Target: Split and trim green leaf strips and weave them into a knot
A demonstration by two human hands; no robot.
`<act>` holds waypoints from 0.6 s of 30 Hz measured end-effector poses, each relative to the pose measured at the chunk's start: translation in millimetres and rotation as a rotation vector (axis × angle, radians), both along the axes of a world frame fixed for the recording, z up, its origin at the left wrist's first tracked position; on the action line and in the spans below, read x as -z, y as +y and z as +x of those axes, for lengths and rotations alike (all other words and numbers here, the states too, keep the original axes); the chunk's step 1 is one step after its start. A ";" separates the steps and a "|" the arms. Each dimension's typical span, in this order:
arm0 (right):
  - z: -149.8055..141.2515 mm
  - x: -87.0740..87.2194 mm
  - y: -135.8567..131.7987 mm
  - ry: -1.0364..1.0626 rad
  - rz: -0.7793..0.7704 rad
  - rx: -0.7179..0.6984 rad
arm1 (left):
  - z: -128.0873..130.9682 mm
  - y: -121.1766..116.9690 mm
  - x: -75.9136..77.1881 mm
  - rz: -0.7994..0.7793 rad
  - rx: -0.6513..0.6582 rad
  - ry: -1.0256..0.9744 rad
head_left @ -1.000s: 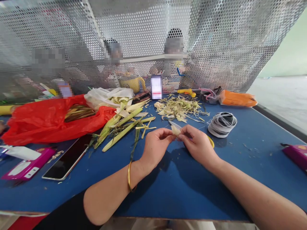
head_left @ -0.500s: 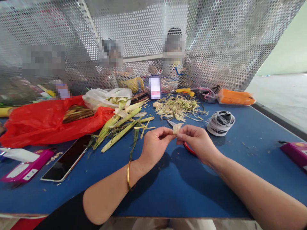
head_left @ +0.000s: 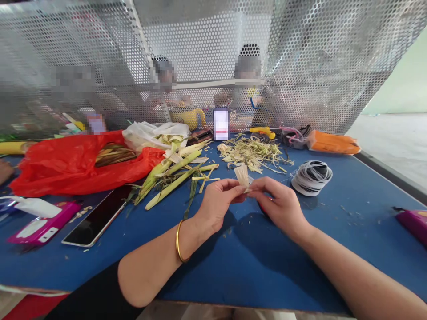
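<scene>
My left hand (head_left: 218, 202) pinches the base of a small pale piece of corn husk (head_left: 242, 174), which stands up fanned out from the fingertips. Opposite it, my right hand (head_left: 280, 200) is closed, thumb and fingers meeting at the same base; a thread between them is too fine to make out. Scissors lie under my right hand, mostly hidden by it. Right of that hand sits a spool of white thread (head_left: 312, 178). A heap of shredded husk strips (head_left: 255, 151) lies just beyond both hands.
Left are green corn husks (head_left: 173, 178), a red plastic bag (head_left: 63, 164), a white bag (head_left: 143, 135), a dark phone (head_left: 96, 220) and a purple device (head_left: 46, 224). A lit phone (head_left: 221, 124) leans on the perforated metal screen (head_left: 203, 40). An orange packet (head_left: 333, 142) lies right.
The husk piece has turned more upright and shows more of its length above my fingers. My right hand has shifted slightly, covering the scissors' red handle. The view has swung a little.
</scene>
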State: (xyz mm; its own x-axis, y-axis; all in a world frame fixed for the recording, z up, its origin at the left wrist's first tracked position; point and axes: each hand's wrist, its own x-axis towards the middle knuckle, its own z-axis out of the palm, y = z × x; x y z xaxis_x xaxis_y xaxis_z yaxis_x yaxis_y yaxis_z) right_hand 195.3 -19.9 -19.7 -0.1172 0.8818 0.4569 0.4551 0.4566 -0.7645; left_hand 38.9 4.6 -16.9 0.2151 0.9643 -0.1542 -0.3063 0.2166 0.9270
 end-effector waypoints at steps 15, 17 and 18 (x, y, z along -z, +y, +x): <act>-1.6 -0.9 1.3 0.094 -0.074 0.084 | 1.7 -3.9 -1.5 0.109 -0.011 0.090; -1.3 -1.4 1.6 0.119 -0.123 0.100 | 1.2 -4.7 -2.3 0.137 0.000 0.118; -1.1 -1.7 1.9 0.132 -0.131 0.104 | 1.0 -5.1 -2.5 0.144 0.006 0.123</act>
